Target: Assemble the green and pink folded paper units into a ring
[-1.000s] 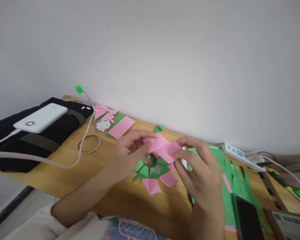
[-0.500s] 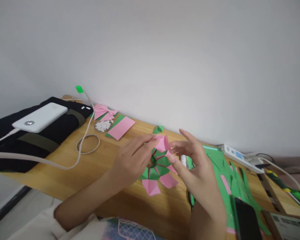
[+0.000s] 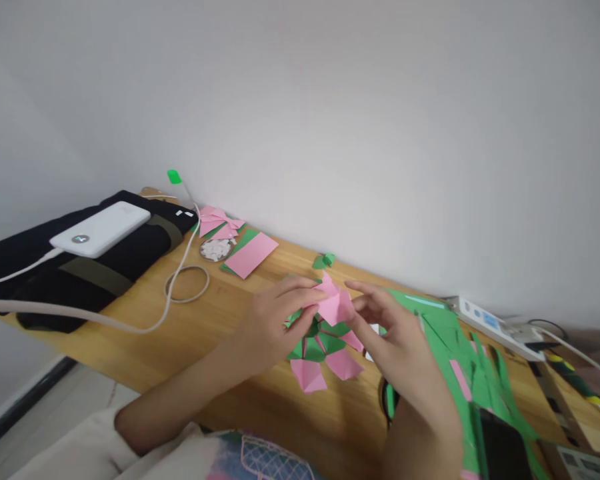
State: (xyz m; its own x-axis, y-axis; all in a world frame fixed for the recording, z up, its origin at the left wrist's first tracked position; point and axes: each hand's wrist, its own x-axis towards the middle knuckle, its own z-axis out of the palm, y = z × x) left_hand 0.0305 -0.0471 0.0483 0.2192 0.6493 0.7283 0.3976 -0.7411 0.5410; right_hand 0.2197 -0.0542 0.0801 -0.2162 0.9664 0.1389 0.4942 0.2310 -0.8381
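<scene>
Left hand: the left hand (image 3: 270, 325) is nearly closed, with its thumb and fingers pinching the left side of the folded pink paper (image 3: 335, 307).
Right hand: the right hand (image 3: 405, 341) has bent fingers, a bit apart, with the thumb at the paper's right edge; I cannot tell if it pinches.
Folded pink paper: up in front, between the hands, the middle of this clock.
Green and pink ring: the ring (image 3: 320, 351) is just below, at 6 o'clock, partly hidden by the left hand.
Just changed: the folded pink paper looks more spread out, and the right thumb has come in to its edge, so both hands are now at one piece.
10 o'clock: pink card (image 3: 253, 255) and white bits (image 3: 216, 249) on the table (image 3: 230, 313).
12 o'clock: green scrap (image 3: 324, 261).
4 o'clock: black phone (image 3: 504, 445).
</scene>
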